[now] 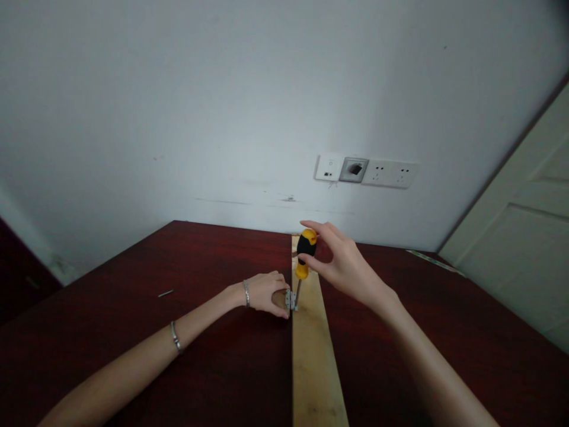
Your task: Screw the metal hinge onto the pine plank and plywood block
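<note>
One screwdriver [304, 256], upright, tip down on a small hinge [290, 299] at the left edge of a plank [313, 356] lying lengthwise on the dark surface [200, 308]. Right hand [344, 264] pinching its handle from the right, fingertips only; left hand [265, 293], curled, steadying the hinge from the left.

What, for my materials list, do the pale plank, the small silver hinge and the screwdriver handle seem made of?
The pale long plank looks like bare, matte wood with faint grain. The small silver hinge seems metal, given its bright sheen. The yellow-and-black screwdriver handle is likely moulded plastic, the black part perhaps rubbery.
</note>
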A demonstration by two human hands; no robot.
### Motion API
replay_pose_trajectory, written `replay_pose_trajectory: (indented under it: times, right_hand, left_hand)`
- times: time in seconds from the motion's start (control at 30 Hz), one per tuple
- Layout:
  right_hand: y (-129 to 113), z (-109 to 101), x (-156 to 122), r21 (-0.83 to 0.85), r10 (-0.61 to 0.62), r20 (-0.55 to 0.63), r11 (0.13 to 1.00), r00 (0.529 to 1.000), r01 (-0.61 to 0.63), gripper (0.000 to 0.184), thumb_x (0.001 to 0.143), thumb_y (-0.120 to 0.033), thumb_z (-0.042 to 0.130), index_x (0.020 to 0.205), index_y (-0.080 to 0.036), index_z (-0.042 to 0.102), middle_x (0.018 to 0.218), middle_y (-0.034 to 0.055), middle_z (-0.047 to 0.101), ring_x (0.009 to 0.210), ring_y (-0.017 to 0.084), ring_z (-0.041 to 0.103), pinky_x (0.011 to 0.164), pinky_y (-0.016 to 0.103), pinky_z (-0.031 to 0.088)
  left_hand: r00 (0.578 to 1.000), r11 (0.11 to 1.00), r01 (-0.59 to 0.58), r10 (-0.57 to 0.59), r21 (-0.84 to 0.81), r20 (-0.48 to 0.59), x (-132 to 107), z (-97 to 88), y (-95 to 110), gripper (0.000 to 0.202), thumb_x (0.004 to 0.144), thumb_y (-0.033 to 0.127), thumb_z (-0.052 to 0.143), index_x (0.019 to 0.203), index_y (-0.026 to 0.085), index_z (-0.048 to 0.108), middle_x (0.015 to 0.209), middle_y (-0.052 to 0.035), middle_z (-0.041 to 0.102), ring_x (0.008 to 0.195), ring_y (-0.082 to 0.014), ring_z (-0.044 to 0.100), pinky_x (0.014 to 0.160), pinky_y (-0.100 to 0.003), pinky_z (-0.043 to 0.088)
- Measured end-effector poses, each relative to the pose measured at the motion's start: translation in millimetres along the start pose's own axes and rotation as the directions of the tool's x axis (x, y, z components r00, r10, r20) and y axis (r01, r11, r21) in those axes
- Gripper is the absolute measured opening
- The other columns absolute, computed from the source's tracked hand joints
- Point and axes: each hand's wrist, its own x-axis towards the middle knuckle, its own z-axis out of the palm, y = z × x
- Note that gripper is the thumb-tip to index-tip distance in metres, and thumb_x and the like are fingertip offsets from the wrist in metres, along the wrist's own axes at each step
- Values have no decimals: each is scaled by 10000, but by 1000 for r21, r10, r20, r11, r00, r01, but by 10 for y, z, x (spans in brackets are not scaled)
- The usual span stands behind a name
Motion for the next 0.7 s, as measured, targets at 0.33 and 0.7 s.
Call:
replay_pose_trajectory:
  times: [0.33,0.7]
  right_hand:
    - [-40,14,10,20,-30,-46,999,998,31,304,811,-303,609,1103,-227,571,1020,67,556,867,184,593,814,358,508]
    - [-45,12,14,39,-67,-9,997,998,68,346,835,-264,568,1177,-228,528,1053,76,551,905,190,585,834,369,507]
  left_hand:
    - [1000,1000,13,-13,-11,-5,-9,-26,26,631,627,624,684,1076,185,614,1058,-73,594,978,-236,559,837,-316,468]
    - [1000,1000,16,-16,-1,-4,-4,-16,18,642,624,635,677,1083,192,606,1057,-71,596,982,-239,554,818,-316,473]
